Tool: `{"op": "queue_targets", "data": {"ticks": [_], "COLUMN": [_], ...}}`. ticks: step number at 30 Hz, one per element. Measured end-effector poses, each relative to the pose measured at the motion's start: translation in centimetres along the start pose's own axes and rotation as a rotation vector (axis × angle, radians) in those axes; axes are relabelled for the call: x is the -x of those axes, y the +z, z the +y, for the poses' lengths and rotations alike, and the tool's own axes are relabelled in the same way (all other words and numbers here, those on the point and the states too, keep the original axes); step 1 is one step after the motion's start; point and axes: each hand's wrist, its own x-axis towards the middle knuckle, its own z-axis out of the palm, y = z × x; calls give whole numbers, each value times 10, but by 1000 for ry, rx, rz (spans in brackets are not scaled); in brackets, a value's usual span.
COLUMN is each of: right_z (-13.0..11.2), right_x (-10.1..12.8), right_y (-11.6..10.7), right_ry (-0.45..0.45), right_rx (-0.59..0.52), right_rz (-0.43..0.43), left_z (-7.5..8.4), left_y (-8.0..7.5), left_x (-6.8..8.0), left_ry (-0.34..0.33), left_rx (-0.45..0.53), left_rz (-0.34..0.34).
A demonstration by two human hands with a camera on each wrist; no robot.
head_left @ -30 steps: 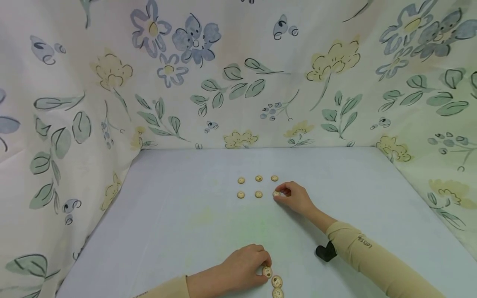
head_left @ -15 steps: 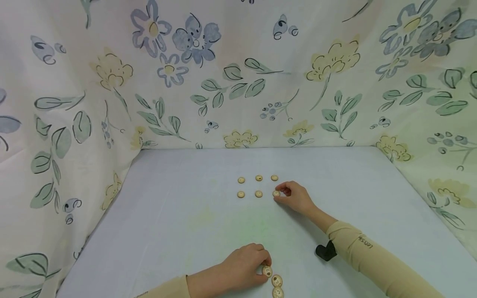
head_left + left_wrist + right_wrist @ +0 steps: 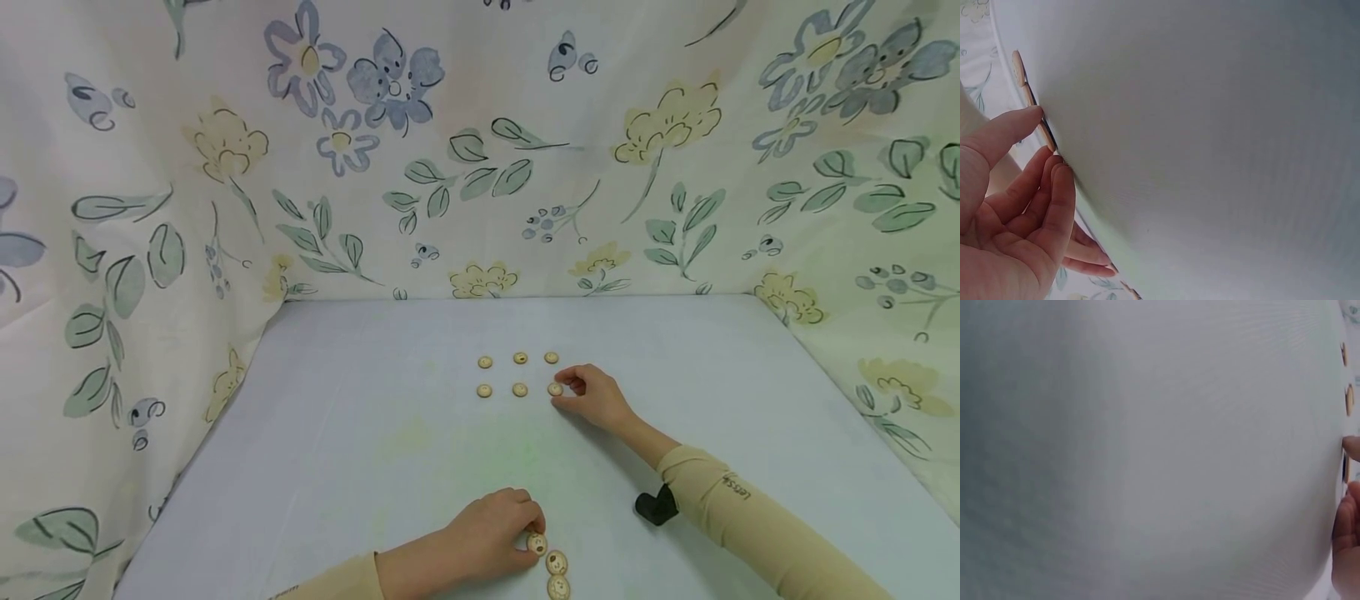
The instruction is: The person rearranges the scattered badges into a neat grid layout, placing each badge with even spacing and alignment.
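Six small round wooden buttons lie in two rows of three on the pale table (image 3: 375, 400). My right hand (image 3: 564, 390) pinches the right-hand button of the near row (image 3: 555, 389) with thumb and forefinger. At the table's front edge, my left hand (image 3: 534, 535) has curled fingers on the top button (image 3: 537, 544) of a short line of three. In the left wrist view the thumb and fingertips (image 3: 1035, 115) close on that button's edge (image 3: 1045, 134). The right wrist view shows only fingertips (image 3: 1351, 447) at the frame's right edge.
Two more buttons (image 3: 556, 562) (image 3: 558, 587) trail toward the front edge below my left hand. A small black object (image 3: 656, 505) lies by my right forearm. Flowered cloth (image 3: 480, 150) walls in the back and both sides of the table.
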Motion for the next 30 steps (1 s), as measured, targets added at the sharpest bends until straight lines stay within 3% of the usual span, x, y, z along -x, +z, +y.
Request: {"op": "queue_targets", "data": {"ticks": [14, 23, 30], "right_z": [3, -8, -17], "right_x": [10, 35, 64], "right_y": [-2, -4, -2], "right_ry": [-44, -40, -134], "right_rx": [-8, -73, -117], "right_rz": [44, -24, -93], "left_z": [-2, -2, -2], "left_y": [1, 0, -1], "left_x": [1, 0, -1], "left_ry": [4, -19, -27], "left_rx": [15, 35, 37], "left_rz": [6, -27, -43]}}
